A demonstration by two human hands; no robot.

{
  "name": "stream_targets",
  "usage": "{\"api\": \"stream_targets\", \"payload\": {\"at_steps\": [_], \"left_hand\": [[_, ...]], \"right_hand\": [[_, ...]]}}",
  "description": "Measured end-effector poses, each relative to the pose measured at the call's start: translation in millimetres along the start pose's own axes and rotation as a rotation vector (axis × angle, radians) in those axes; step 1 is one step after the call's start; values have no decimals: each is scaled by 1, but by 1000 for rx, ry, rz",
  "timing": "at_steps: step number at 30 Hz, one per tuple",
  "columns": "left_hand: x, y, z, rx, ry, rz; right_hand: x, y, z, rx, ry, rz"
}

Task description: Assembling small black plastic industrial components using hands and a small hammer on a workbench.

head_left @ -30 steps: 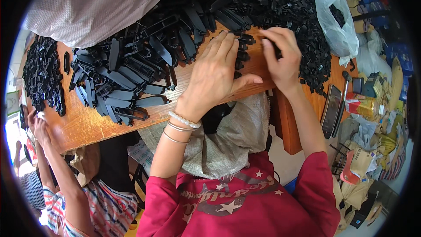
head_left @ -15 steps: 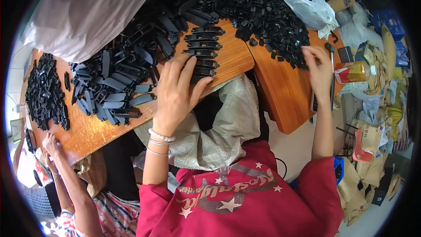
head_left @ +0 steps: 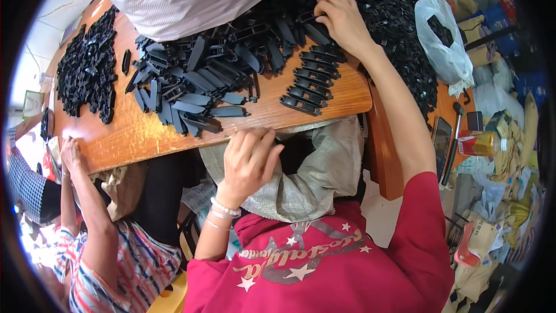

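My right hand [head_left: 346, 25] reaches to the far part of the table, its thumb and fingers closed at the end of a slim black plastic part [head_left: 307, 17] beside the heap. Just nearer lies a slanting row of several black plastic frames [head_left: 313, 84], side by side on the wood. My left hand [head_left: 250, 161] is at the table's front edge, left of the row's near end. Its fingers are bent and the thumb stands apart; I see nothing in it. A loose heap of long black plastic parts [head_left: 200, 81] spreads left of the row.
Small black pieces [head_left: 399, 40] are heaped at the right, beside a white plastic bag [head_left: 443, 52]. A hammer [head_left: 454, 139] and a bottle [head_left: 482, 144] lie at the right edge. A pale sack [head_left: 191, 0] covers the back. Another person's hands [head_left: 70, 153] rest at the left edge.
My right hand has moved from the small pieces at the right to the far end of the row. My left hand has drawn back from the row to the table edge. The view has shifted.
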State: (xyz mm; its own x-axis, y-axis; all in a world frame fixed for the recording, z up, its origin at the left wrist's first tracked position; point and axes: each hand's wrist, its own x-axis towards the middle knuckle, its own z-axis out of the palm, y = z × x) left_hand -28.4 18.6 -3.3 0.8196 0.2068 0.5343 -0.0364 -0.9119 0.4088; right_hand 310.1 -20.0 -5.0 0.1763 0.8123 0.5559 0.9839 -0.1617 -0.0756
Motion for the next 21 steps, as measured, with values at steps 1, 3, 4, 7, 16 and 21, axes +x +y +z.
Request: {"api": "stream_targets", "payload": {"at_steps": [1,3,4,7,16,21], "left_hand": [[3,-3,4,-16,22,-1],[15,-3,11,-45,66,-15],[25,-3,14,-82,97,-13],[54,0,24,-108,197,-64],[52,31,35,-830,-94,-645],[37,43,59,-538,181,-400]], "right_hand": [[-3,2,-2,73,74,-42],[-3,-5,-12,196,327,-19],[-7,-15,-18,518,333,215],[-21,-44,-54,538,232,347],[-71,-143,-105,823,-16,501],[-90,-166,-78,1439,234,821]]}}
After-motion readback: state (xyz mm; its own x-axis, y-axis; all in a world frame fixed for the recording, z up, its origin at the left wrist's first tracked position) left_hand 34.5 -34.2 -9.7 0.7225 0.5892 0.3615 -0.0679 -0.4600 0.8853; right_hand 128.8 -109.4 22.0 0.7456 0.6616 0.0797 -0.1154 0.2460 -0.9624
